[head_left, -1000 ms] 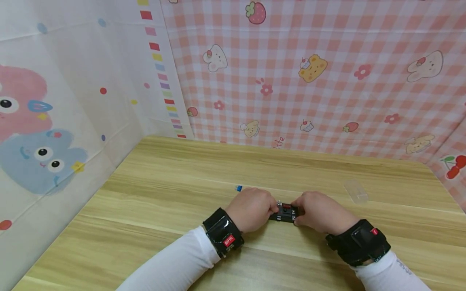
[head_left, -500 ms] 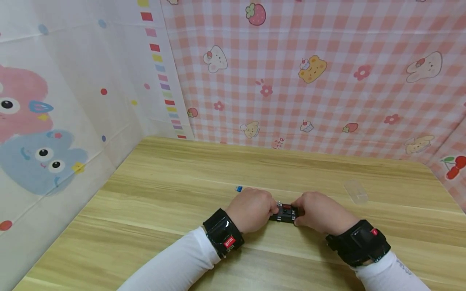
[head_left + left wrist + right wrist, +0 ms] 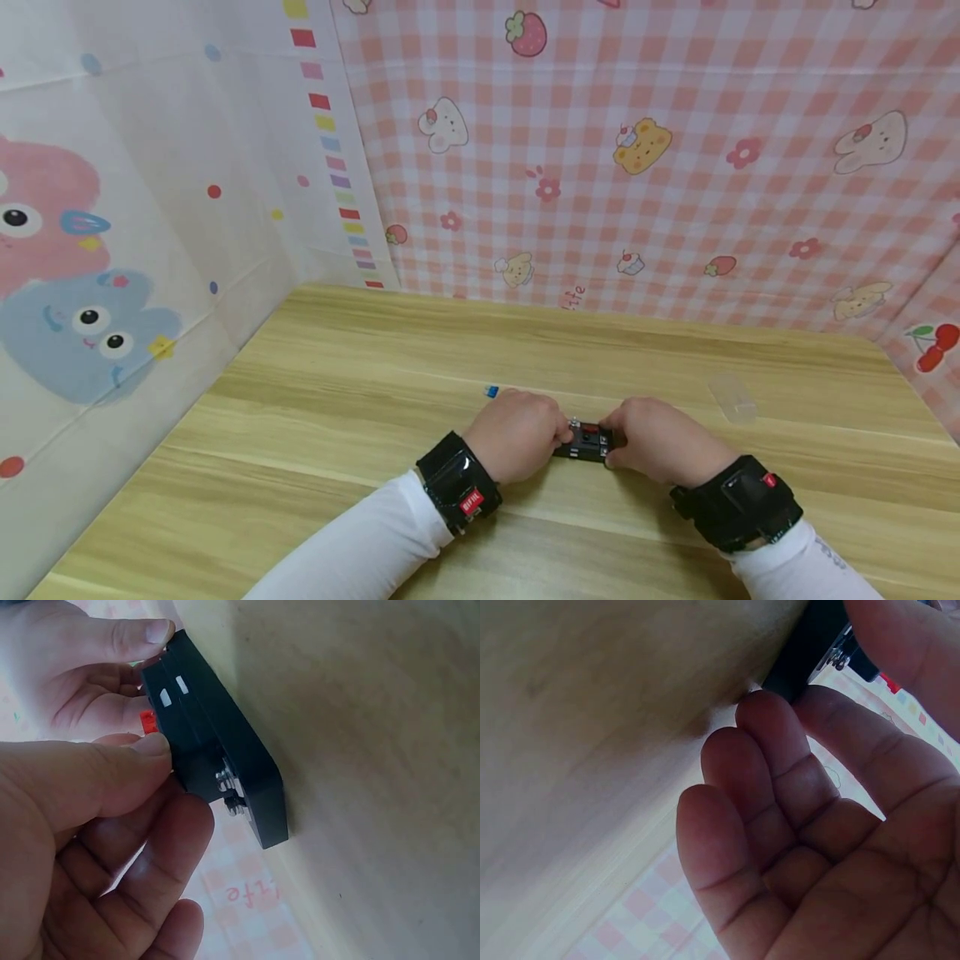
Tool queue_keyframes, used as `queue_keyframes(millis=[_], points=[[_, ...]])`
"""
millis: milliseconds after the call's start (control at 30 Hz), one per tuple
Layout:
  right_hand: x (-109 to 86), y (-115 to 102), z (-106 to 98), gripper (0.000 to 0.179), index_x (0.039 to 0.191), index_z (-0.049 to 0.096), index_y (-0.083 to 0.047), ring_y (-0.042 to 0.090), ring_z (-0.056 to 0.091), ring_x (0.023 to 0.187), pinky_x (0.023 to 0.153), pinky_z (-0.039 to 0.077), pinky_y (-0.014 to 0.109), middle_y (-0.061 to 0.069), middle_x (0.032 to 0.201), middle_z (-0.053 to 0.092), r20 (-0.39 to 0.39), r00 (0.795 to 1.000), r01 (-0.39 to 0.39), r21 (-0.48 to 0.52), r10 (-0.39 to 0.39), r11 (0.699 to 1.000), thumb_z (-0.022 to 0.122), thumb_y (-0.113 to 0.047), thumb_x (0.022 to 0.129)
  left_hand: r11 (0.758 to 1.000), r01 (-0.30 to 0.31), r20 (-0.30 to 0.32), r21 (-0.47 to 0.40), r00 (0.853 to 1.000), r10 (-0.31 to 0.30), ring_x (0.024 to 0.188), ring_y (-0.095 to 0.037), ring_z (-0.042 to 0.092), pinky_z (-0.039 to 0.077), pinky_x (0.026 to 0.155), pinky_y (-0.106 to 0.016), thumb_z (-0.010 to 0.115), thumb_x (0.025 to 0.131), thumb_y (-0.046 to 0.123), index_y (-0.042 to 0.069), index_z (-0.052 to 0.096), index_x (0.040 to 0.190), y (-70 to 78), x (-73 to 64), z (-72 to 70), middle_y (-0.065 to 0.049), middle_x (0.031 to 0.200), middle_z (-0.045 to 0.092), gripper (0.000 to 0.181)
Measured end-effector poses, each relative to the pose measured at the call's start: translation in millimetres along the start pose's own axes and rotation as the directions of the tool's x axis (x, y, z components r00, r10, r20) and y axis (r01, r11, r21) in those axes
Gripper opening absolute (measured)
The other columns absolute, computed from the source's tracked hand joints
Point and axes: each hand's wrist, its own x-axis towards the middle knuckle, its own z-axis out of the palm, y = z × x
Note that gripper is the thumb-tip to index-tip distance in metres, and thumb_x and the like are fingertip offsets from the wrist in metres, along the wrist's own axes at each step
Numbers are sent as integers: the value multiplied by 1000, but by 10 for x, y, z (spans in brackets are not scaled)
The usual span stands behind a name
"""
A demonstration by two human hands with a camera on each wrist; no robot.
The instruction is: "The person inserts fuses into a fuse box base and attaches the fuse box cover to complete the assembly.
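A black fuse block [image 3: 588, 452] with metal screw terminals and a red part on top lies on the wooden table between both hands. My left hand [image 3: 520, 437] pinches its left part; in the left wrist view the thumb presses the side of its raised housing, close to the red part [image 3: 148, 721]. The right hand [image 3: 658, 439] grips the opposite end with thumb and fingers, its other fingertips near the tabletop in the right wrist view. Just beyond my left hand lies a small blue blade fuse [image 3: 492, 392] with pale prongs.
A clear plastic cover [image 3: 732, 398] lies on the table [image 3: 315, 417] beyond the right hand. Behind the table hangs a pink checked cloth [image 3: 480, 200], and a white patterned cloth [image 3: 172, 250] stands along the left edge.
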Motion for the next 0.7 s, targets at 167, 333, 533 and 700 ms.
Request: queue_keyframes(millis=[167, 333, 533, 700], points=[[-9, -5, 4, 27, 107, 83, -12, 14, 54, 76, 72, 44, 32, -6, 84, 69, -7, 1000, 5, -2, -5, 1000, 89, -18, 82, 1000, -4, -30, 1, 1000, 4, 87, -1, 72, 55, 81, -23, 75, 97, 21, 27, 86, 100, -23, -10, 10, 15, 99, 80, 12], [-11, -15, 5, 27, 106, 82, -11, 14, 54, 76, 72, 44, 32, -6, 84, 69, -5, 1000, 1, -7, -1, 1000, 89, -18, 82, 1000, 0, -42, 6, 999, 0, 90, -2, 73, 55, 84, -25, 77, 96, 21, 29, 85, 101, -37, -19, 25, 16, 101, 80, 13], [-3, -13, 0, 25, 106, 82, -12, 14, 54, 75, 71, 43, 32, -6, 83, 67, 4, 1000, -11, 0, 11, 1000, 88, -18, 83, 1000, 22, -23, -16, 999, -22, 85, 0, 69, 53, 83, -28, 77, 96, 27, 31, 85, 101, -53, -15, 3, 18, 99, 79, 10], [-8, -16, -12, 26, 107, 82, -11, 14, 53, 76, 72, 44, 32, -5, 84, 67, 5, 1000, -2, -8, 2, 1000, 88, -19, 83, 997, 66, -43, -51, 997, -68, 87, -3, 69, 53, 83, -29, 74, 98, 32, 28, 84, 104, -127, -20, -99, 15, 99, 79, 11]])
